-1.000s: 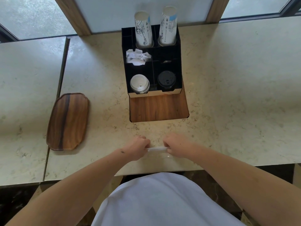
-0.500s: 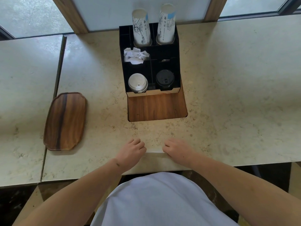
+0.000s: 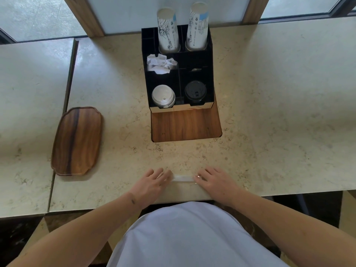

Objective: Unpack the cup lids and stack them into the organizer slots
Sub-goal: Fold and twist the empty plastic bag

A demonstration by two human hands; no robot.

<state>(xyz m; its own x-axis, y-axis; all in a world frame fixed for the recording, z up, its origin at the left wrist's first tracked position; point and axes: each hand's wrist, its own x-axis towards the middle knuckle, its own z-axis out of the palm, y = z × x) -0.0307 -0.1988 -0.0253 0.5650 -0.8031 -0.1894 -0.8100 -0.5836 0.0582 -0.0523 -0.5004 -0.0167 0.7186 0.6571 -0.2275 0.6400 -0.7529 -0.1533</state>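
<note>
A black organizer (image 3: pixel 211 74) stands at the back of the counter. Its front left slot holds a stack of white lids (image 3: pixel 163 96) and its front right slot a stack of black lids (image 3: pixel 195 91). Near the front edge lies a flattened strip of clear plastic wrapper (image 3: pixel 182 178). My left hand (image 3: pixel 154 182) rests flat at its left end and my right hand (image 3: pixel 213 181) flat at its right end, fingers spread, both touching the strip without gripping it.
Two stacks of printed paper cups (image 3: pixel 167 29) stand upside down in the organizer's rear slots, and crumpled white paper (image 3: pixel 160 63) fills a middle slot. A wooden board (image 3: pixel 185 125) lies under the organizer. A wooden tray (image 3: pixel 77 140) sits at the left near a counter seam.
A second ago both hands were fists pinching the wrapper between them. They have since opened and now lie flat on the counter with the strip pressed down between them.
</note>
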